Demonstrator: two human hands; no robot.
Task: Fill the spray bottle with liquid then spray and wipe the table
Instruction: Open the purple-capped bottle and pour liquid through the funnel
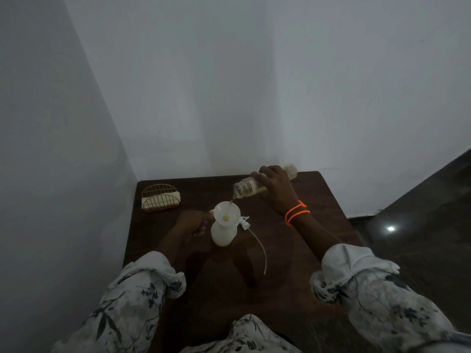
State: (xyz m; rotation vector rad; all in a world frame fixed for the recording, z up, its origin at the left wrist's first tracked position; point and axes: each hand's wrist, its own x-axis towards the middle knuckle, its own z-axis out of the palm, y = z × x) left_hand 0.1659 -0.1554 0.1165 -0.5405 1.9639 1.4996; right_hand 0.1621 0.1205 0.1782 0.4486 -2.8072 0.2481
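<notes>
Two hands busy, filling underway. My right hand [276,186] wraps refill bottle [265,183], long axis near level, mouth tipped down toward funnel [226,212], thin stream dropping into it. Funnel sits in neck of spray bottle [223,233], upright mid-table [318,240]. My left hand [195,221] just left of spray bottle, nearer of two; grip unclear in gloom (something purple by fingers). Sprayer head [244,222] with tube lies right of spray bottle. Napkin holder [160,197] far left. Fill level unreadable.

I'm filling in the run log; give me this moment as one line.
step: filling | right hand: pours from clear bottle | funnel in spray bottle | left hand: beside it | spray head: on table
</notes>
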